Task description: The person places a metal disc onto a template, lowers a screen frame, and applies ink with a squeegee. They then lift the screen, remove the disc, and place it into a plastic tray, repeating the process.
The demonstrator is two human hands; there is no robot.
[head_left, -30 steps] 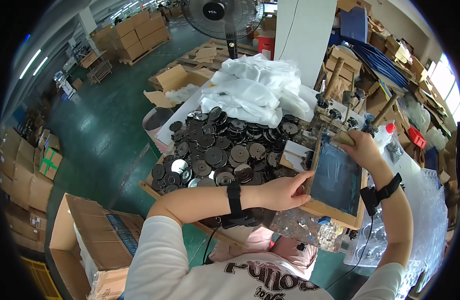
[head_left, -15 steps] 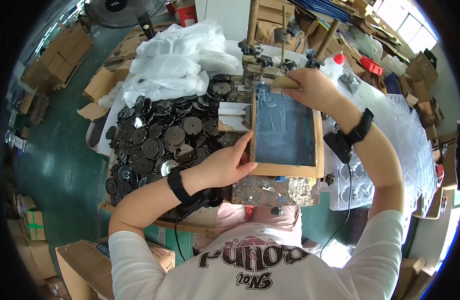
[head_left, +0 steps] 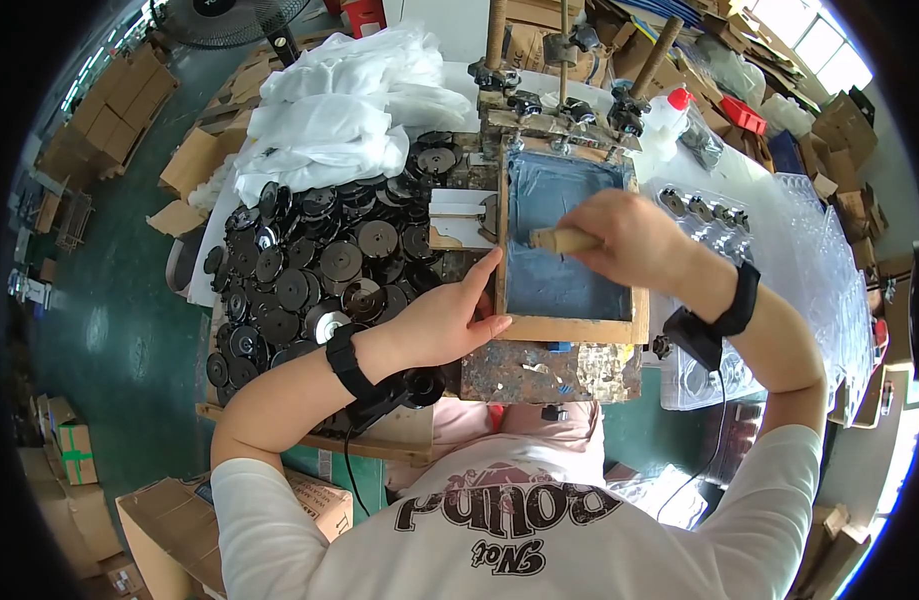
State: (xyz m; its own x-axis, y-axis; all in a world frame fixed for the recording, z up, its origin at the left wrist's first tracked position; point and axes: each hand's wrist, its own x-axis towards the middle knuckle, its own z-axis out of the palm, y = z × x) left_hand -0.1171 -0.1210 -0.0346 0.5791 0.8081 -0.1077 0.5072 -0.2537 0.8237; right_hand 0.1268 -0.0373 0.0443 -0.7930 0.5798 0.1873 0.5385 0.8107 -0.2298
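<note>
A wooden-framed screen (head_left: 564,295) with blue-grey mesh is clamped at its back to a worn rig (head_left: 539,125). My left hand (head_left: 444,320) holds the left edge of the frame, index finger up along the side and thumb near the front corner, other fingers mostly hidden. My right hand (head_left: 619,235) is closed round a wooden-handled squeegee (head_left: 559,241), which rests over the middle of the mesh. Left of the rig lies a big heap of black discs (head_left: 309,255), some shiny. A white card-like piece (head_left: 459,210) sits beside the frame's left edge.
White soft sheets (head_left: 329,110) are piled behind the discs. Clear plastic trays (head_left: 779,240) and a red-capped white bottle (head_left: 659,125) are at the right. A fan (head_left: 219,20), cardboard boxes (head_left: 109,120) and a red basket (head_left: 742,115) stand around the table.
My right hand has brought the squeegee from the back of the screen toward me, to its middle. My left hand stays at the frame's left edge. The head view has shifted.
</note>
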